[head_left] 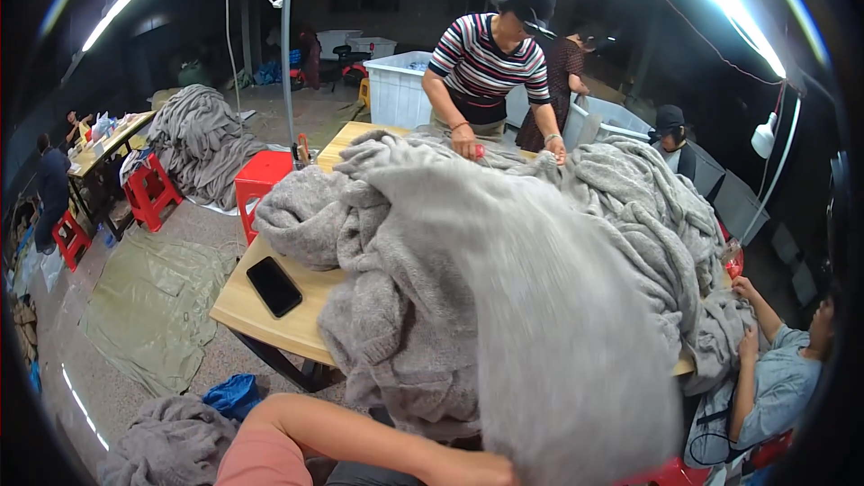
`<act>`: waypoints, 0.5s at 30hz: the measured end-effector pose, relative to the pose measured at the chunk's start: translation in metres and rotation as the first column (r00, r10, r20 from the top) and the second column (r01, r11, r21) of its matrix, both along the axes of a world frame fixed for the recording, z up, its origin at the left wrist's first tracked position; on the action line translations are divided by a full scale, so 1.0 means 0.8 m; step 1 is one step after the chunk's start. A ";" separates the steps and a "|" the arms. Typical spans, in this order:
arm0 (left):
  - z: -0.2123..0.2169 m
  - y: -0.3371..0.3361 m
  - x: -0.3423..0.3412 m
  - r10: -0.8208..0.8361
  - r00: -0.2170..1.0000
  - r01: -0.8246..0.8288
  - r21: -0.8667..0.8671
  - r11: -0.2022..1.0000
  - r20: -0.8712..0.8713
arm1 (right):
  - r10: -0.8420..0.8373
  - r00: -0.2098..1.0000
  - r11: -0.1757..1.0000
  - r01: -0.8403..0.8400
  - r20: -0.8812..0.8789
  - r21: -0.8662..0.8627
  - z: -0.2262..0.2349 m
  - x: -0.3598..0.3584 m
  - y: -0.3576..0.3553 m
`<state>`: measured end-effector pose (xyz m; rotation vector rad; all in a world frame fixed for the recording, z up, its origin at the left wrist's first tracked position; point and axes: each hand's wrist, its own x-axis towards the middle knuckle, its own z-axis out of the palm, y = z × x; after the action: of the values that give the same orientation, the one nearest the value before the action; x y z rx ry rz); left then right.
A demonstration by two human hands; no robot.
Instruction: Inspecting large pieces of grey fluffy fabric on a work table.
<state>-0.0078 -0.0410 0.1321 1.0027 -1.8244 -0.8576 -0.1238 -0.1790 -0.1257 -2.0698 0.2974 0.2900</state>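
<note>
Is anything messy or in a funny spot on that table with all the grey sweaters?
Yes. The grey knitwear is heaped so high that it spills over the wooden table at its near edge. A black phone lies close to the table's left edge, beside the pile. More grey knitwear lies on the floor.

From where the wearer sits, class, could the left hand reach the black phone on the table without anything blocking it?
Probably yes. The phone lies alone on bare wood at the table corner, to the left of the grey knitted pile. The left hand grips grey cloth near the bottom edge, so it would have to let go first.
</note>
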 end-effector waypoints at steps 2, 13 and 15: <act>-0.042 0.002 -0.019 0.010 0.978 -0.046 0.169 0.985 0.207 | -0.116 0.993 0.957 0.110 0.007 0.270 -0.001 0.000 -0.010; -0.075 0.042 0.044 0.840 0.364 -0.731 -0.435 0.525 0.403 | -0.547 0.816 0.096 0.285 -0.189 0.954 -0.013 0.015 -0.057; -0.034 0.022 0.102 0.883 0.013 -0.637 -0.677 0.369 0.469 | -0.540 0.815 0.097 0.308 -0.210 0.946 0.020 0.025 -0.039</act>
<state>0.0740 -0.0236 0.1046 2.1359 -1.4689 0.7595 -0.1041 -0.2105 -0.1097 -0.6229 0.4448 -0.1264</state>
